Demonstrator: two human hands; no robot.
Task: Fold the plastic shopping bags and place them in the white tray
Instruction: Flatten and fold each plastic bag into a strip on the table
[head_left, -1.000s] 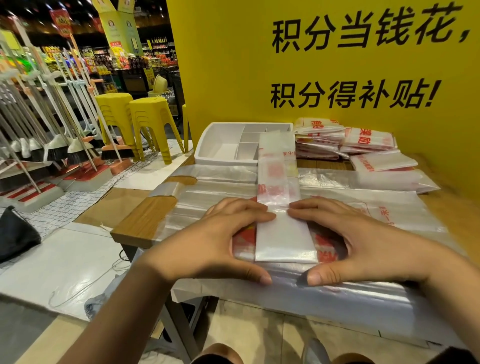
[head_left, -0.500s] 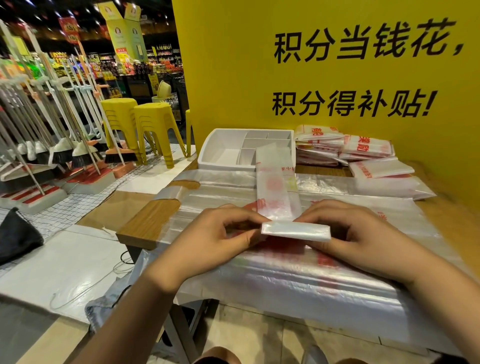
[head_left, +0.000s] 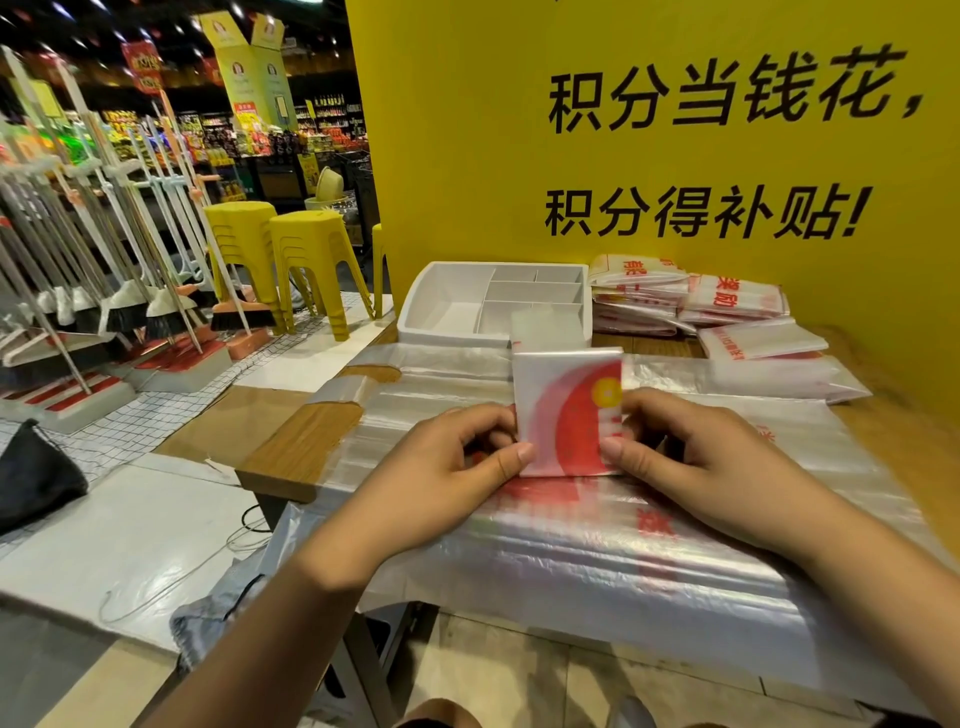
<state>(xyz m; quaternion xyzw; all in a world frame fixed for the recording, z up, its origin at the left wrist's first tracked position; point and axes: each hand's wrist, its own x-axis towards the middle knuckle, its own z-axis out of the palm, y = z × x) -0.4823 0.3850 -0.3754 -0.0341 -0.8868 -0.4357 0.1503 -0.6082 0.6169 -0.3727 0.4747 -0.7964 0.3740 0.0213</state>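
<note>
Pinching a folded white plastic shopping bag with a red arc and yellow disc print (head_left: 566, 410) at its two near corners: left hand (head_left: 457, 457) on the left edge, right hand (head_left: 691, 457) on the right edge. Both sets of fingers (head_left: 470, 423) curled, thumbs pressed on top of the panel, fingertips tucked beneath it and out of sight. Raised as a roughly square panel, outline slightly blurred, just above a layer of flat translucent plastic bags with red lettering (head_left: 571, 551) spread across the wooden desk (head_left: 301, 441). Trailing beyond the panel's far edge, a narrow translucent strip of the same bag, ending in front of the near wall of the white compartmented plastic tray (head_left: 421, 312); contact with the tray not discernible. Tray at the far side of the desk, close to the yellow wall with black characters (head_left: 467, 156); held panel nearer the desk's front edge, apart from the tray. Right of the tray, stacked packs of folded white-and-red plastic bags (head_left: 639, 296). Left of the desk, two stacks of yellow plastic stools (head_left: 306, 260), a rack of brooms with pale handles (head_left: 130, 270), and a black fabric bag (head_left: 31, 478) on the floor.
</note>
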